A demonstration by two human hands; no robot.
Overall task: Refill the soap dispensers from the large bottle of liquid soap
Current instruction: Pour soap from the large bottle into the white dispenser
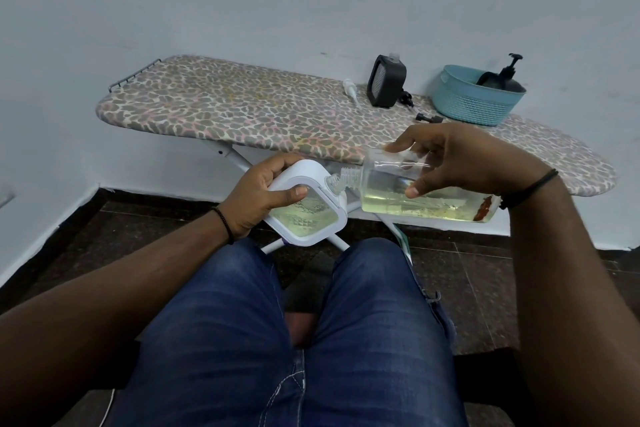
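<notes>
A: Head view: whose fingers hold what?
B: The left hand grips the white soap dispenser, thumb on its clear face. The right hand grips the large clear bottle, tipped sideways above the lap.
A: Necks touching?
B: Apparently mouth to mouth; hard to say. Behind, a black dispenser stands on the ironing board beside a teal basket.

Right hand grips large clear bottle, tipped sideways at frame centre, neck touching white dispenser spout. Left hand holds dispenser. Black dispenser, teal basket on ironing board, upper right.
</notes>
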